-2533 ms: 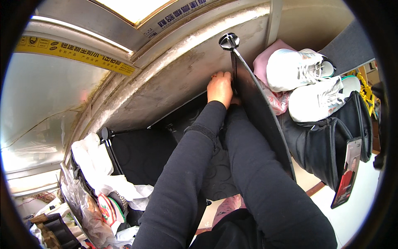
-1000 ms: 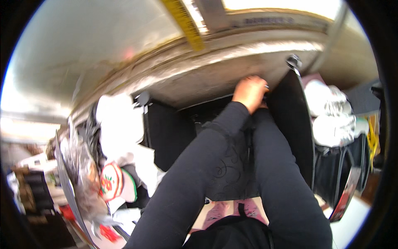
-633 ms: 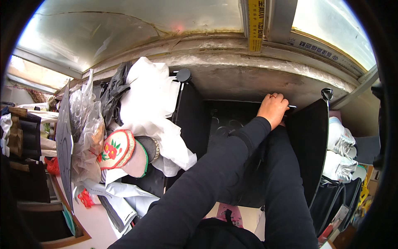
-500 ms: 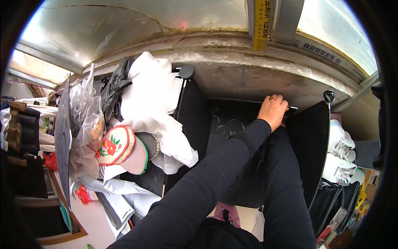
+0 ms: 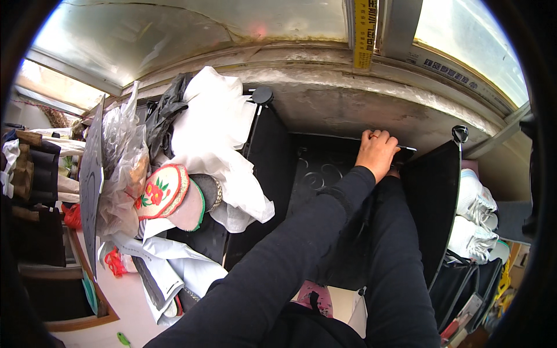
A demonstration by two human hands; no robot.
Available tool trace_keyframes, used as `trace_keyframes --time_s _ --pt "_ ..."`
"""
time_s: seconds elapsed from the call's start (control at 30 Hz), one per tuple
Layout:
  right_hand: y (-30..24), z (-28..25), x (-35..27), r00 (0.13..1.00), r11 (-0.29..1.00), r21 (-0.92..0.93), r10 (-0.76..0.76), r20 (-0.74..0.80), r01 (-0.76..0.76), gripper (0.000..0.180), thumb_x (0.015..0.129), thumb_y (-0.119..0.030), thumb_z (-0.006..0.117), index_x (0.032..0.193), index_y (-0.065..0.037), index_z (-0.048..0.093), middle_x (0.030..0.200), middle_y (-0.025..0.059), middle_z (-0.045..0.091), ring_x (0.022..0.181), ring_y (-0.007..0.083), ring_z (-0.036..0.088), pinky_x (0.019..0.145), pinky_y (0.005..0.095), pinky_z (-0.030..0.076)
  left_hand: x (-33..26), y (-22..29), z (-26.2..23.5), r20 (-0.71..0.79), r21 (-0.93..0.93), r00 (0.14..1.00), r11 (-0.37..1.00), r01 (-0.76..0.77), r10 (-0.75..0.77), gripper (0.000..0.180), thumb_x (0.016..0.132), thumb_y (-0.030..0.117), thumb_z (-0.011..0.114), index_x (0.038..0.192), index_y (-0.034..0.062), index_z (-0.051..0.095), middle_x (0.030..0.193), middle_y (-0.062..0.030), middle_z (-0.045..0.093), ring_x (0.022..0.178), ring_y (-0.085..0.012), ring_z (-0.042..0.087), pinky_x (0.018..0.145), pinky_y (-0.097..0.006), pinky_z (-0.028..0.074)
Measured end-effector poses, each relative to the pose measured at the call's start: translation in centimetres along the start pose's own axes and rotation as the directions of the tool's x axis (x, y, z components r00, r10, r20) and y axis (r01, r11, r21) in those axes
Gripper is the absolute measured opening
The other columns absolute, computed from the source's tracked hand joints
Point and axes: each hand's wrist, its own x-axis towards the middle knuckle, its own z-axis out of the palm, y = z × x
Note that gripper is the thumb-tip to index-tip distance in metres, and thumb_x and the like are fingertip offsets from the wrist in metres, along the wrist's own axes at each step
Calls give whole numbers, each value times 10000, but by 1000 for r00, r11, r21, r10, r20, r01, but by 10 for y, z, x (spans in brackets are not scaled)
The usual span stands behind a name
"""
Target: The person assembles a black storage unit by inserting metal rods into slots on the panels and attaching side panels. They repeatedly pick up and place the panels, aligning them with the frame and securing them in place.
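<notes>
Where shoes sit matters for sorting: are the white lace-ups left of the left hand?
No, the white lace-ups lie right of the left hand.

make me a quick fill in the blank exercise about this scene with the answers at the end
1. The left hand and the right hand are close together beside the black panel on the picture's ____ side.
2. The laced shoes beyond that panel are coloured ____.
3. The red-edged oval piece on the picture's left is decorated with red ____.

Missing words: right; white; flowers.
</notes>
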Motion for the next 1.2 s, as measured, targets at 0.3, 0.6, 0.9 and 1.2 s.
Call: trace_keyframes --time_s 0.3,0.6,0.9,1.2 --pt "-7 4 -20 1000 978 -205 -26 7 27 546 951 -439 253 1395 -126 305 1205 138 559 1114 289 544 966 432 395 -20 -45 -14 -70 90 996 994 69 -63 66 790 168 606 770 112 576 770 -59 556 823 -272 518 762 -411 363" --pt "-4 2 -12 1000 989 -146 9 29 -5 579 939 -427 317 1405 -83 299 1266 158 519 1127 315 532 976 438 347 -18 -44 19 -24 35 998 997 62 -61 77 778 155 612 761 81 598 773 -75 572 832 -279 519 748 -392 356" --pt "-8 7 -30 998 995 -93 49 34 -46 620 935 -509 274 1375 -74 325 1261 192 512 1124 337 526 983 440 352 -15 -49 -1 -108 -40 989 995 95 -99 58 784 137 616 789 80 624 765 -75 567 816 -278 525 752 -381 345" --pt "-9 11 -36 1000 997 -72 29 10 -28 566 946 -461 305 1326 -43 329 1243 221 515 1119 349 537 969 455 381 -16 -48 20 -176 -101 975 988 117 -134 56 754 129 637 785 82 636 757 -75 567 815 -274 522 759 -384 346"
